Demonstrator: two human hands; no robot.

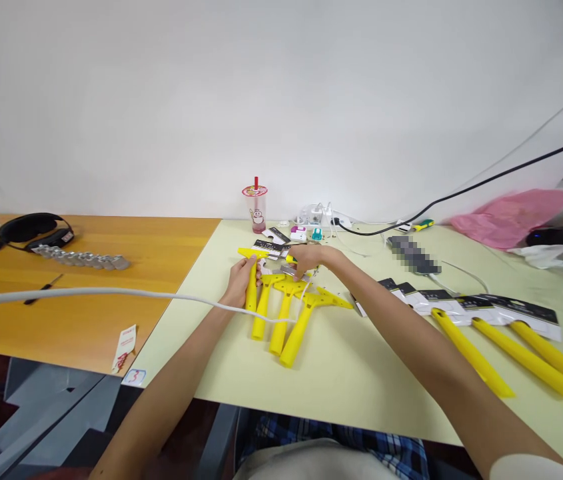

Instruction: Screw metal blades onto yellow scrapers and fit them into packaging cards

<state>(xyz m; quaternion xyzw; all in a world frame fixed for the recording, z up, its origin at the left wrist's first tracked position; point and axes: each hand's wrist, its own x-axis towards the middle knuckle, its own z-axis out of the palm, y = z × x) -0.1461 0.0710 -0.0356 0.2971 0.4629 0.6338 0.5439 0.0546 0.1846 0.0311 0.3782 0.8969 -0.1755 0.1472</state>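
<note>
My left hand (237, 285) is closed around the handle of a yellow T-shaped scraper (251, 293), its head pointing away from me. Just right of it, my right hand (306, 257) reaches down with bent fingers over small metallic pieces (288, 270). A bit of yellow and black shows at those fingertips, too small to name. Three more yellow scrapers (295, 333) lie fanned out on the pale table below my hands, handles toward me. Behind the held scraper lie black-and-white packets (270, 249).
At the back stand a lidded cup (257, 212) and a power strip (314, 217). Rightward lie a phone (414, 255), a row of packets (481, 308) and yellow handles (531, 360). A white cable (111, 291) crosses before my left forearm. A wooden table (161, 253) adjoins leftward.
</note>
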